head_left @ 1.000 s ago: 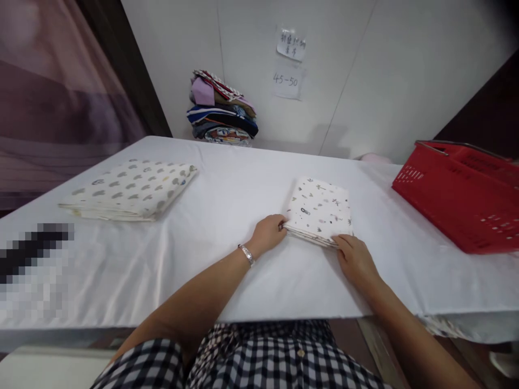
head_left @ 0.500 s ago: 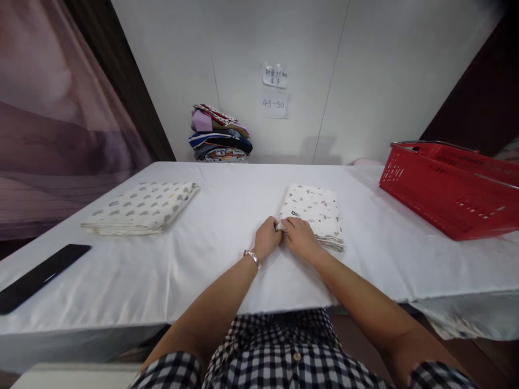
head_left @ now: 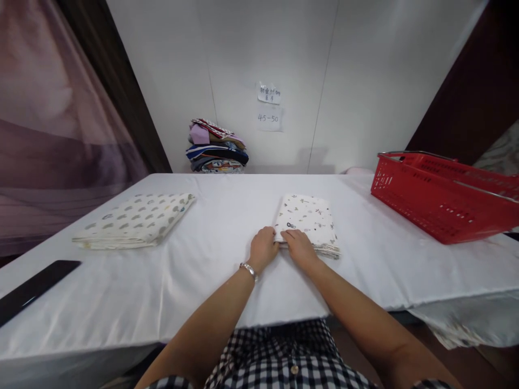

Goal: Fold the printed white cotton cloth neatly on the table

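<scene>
A white folded cloth point(head_left: 310, 216) with a small scattered print lies on the table in front of me. At its near left corner is my left hand point(head_left: 263, 249), with a bracelet at the wrist and its fingers closed on the cloth's edge. Right beside it, my right hand point(head_left: 300, 249) grips the near edge, fingertips on top and thumb side hidden from view. The layers of the fold show at the near right edge. Farther left rests another folded cloth point(head_left: 135, 219), cream with grey-green motifs, touched by neither hand.
A white cover point(head_left: 211, 281) spreads over the table. On the left lies a black flat device point(head_left: 36, 286), perhaps a phone. A pile of folded fabrics point(head_left: 217, 151) stands by the back wall, below paper notes point(head_left: 269, 116). A red basket point(head_left: 430, 200) sits at the right.
The view has tilted slightly, so the table things appear lower. Both hands remain at the folded cloth's near left corner, which looks flatter now, with the fingers slightly shifted.
</scene>
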Tool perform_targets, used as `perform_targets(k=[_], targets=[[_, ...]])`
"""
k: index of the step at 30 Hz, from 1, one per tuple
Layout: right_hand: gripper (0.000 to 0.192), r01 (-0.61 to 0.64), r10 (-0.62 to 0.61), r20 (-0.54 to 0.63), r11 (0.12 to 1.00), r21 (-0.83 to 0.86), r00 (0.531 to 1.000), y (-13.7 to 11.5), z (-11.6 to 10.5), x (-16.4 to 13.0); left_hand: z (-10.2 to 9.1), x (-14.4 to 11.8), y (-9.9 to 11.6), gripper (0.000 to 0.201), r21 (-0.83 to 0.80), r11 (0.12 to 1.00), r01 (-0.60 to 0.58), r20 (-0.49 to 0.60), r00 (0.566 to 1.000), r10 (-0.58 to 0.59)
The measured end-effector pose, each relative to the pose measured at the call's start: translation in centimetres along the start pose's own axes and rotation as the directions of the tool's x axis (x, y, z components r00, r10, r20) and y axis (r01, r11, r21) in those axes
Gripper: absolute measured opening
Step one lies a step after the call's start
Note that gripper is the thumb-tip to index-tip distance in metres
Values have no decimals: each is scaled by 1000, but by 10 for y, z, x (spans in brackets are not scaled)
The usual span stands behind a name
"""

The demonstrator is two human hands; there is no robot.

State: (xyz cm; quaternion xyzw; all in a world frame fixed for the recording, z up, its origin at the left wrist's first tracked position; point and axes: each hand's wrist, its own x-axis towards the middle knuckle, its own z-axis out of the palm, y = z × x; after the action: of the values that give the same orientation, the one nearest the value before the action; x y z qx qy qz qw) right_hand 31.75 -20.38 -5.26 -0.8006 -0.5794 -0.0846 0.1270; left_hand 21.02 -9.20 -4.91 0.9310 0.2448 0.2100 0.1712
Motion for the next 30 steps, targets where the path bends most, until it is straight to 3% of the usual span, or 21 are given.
perform_targets(k=[3, 5, 10, 16, 18, 21, 25, 30], targets=[[41, -6, 6, -3, 1000, 10, 1000, -3, -2, 0, 2, 0, -3, 52, 9, 977, -212, 19, 977, 212], [42, -8, 8, 0, 1000, 17, 1000, -5, -6, -3, 5, 1, -6, 59, -10, 956, -293, 71, 954, 293], [42, -59, 59, -31, 998, 24, 998, 5, -21, -25, 8, 3, -10, 56, -17, 962, -272, 94, 957, 273], [34, -93, 101, -142, 994, 59, 985, 44, -29, -73, 5, 4, -10, 56, -28, 960, -277, 98, 955, 279], [30, -135, 170, -244, 979, 153, 955, 64, -30, -83, 5, 4, -10, 56, -31, 960, -277, 106, 955, 278], [29, -267, 376, -334, 906, 329, 864, 96, -35, -81, 6, 3, -9, 54, -21, 960, -278, 100, 955, 278], [29, -485, 593, -188, 772, 411, 783, 126, -44, -54, 5, 0, -5, 51, 9, 935, -354, 43, 935, 353], [26, -628, 678, -41, 701, 339, 734, 138, -43, -12, 3, -3, 0, 50, -12, 898, -440, 115, 892, 438]])
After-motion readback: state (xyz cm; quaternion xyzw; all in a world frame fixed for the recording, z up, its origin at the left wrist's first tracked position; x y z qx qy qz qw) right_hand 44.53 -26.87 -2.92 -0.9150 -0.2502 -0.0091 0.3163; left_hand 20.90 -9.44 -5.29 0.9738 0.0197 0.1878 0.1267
